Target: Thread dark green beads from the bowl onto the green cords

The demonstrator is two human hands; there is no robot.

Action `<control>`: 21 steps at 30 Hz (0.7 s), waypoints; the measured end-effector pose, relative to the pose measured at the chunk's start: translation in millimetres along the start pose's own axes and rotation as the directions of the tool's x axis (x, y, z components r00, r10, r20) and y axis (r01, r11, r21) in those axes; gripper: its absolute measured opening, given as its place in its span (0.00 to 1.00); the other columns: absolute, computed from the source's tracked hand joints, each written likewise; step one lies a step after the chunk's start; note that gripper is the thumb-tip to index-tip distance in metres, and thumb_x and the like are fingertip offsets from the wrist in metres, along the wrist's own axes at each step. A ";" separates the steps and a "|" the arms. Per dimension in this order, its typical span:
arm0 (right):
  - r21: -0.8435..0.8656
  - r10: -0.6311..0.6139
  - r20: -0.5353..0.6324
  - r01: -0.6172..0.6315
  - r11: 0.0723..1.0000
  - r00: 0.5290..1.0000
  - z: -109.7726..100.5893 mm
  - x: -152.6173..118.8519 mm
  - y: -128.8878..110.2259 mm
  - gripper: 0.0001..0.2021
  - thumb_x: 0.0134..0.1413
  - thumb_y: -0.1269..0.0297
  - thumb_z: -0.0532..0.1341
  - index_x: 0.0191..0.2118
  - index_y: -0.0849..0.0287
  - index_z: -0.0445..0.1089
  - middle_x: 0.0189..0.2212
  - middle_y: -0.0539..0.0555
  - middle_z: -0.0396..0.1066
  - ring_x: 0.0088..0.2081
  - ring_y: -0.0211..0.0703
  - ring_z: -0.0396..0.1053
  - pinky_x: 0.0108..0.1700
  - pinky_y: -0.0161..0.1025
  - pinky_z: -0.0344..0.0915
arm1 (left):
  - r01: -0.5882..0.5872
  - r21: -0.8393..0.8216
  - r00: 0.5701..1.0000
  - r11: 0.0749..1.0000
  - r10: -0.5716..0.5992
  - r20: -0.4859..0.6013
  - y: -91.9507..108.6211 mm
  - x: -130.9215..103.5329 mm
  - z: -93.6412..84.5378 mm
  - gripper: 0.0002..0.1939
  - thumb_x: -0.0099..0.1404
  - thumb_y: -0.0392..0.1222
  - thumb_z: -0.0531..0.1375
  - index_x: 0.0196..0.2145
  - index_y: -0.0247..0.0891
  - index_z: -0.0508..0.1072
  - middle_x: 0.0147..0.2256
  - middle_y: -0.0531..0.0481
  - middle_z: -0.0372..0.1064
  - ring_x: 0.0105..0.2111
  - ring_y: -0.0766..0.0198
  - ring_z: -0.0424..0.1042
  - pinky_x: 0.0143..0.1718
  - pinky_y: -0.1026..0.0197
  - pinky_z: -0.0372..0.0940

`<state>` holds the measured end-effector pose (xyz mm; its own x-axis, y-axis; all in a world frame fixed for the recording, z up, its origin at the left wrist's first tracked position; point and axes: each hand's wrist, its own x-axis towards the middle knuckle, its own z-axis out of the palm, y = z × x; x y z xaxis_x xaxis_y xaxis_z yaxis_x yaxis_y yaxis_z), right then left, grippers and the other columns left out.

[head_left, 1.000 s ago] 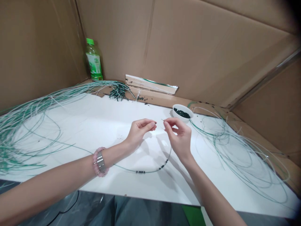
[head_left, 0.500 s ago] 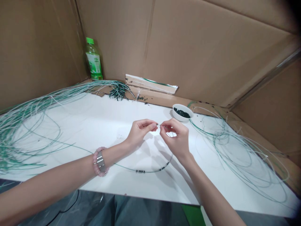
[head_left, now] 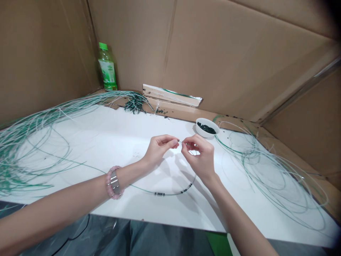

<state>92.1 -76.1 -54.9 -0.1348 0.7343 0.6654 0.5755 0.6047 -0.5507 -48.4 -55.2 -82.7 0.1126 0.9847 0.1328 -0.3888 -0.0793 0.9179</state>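
Over the middle of the white board, my left hand (head_left: 162,146) pinches a tiny dark bead (head_left: 178,141) between thumb and forefinger. Just to its right, the thumb and forefinger of my right hand (head_left: 198,151) are closed on the end of a thin green cord (head_left: 144,189). The tip of the cord points at the bead; whether it has entered the hole is too small to tell. From my right hand the cord loops down and left, passing under my left wrist. Several black beads (head_left: 160,194) sit on this loop in small groups.
A white bowl (head_left: 207,133) of dark beads stands behind my right hand. Bundled green and white cords (head_left: 39,131) spread at left, with looser coils (head_left: 266,167) at right. A green bottle (head_left: 107,69) stands in the back corner. Cardboard walls (head_left: 213,53) enclose the white board (head_left: 112,126).
Both hands keep their pinch at nearly the same place. The view has shifted very slightly; otherwise hardly anything differs.
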 end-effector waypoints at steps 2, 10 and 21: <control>-0.007 -0.008 0.002 0.008 1.000 1.000 -0.3 0.4 -0.3 0.05 0.48 0.73 0.57 0.27 0.57 0.66 0.23 0.49 0.64 0.24 0.35 0.63 0.27 0.34 0.64 | 0.001 0.003 1.000 1.000 -0.001 -0.002 0.7 -0.2 0.4 0.07 0.49 0.41 0.66 0.26 0.34 0.76 0.24 0.50 0.72 0.28 0.66 0.70 0.36 0.63 0.66; -0.011 -0.031 0.034 0.032 0.999 0.999 0.3 -0.5 0.7 0.05 0.50 0.72 0.57 0.28 0.57 0.67 0.23 0.49 0.64 0.25 0.35 0.63 0.28 0.35 0.65 | -0.014 0.070 0.999 0.997 0.012 0.030 6.5 -0.6 0.9 0.05 0.48 0.39 0.66 0.24 0.34 0.77 0.25 0.49 0.73 0.28 0.65 0.70 0.35 0.63 0.66; 0.140 0.193 0.083 -0.203 0.969 0.978 6.2 -2.1 4.8 0.05 0.52 0.64 0.59 0.31 0.58 0.71 0.28 0.52 0.71 0.31 0.38 0.69 0.27 0.32 0.67 | -0.048 0.085 0.999 0.995 0.049 -0.005 7.1 -0.6 0.9 0.07 0.49 0.41 0.66 0.23 0.33 0.75 0.24 0.49 0.72 0.27 0.64 0.71 0.34 0.62 0.66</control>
<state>90.1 -72.8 -62.0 -0.0876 0.8603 0.5021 0.4725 0.4797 -0.7394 -50.4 -56.5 -75.9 0.0888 0.9805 0.1755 -0.3148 -0.1395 0.9389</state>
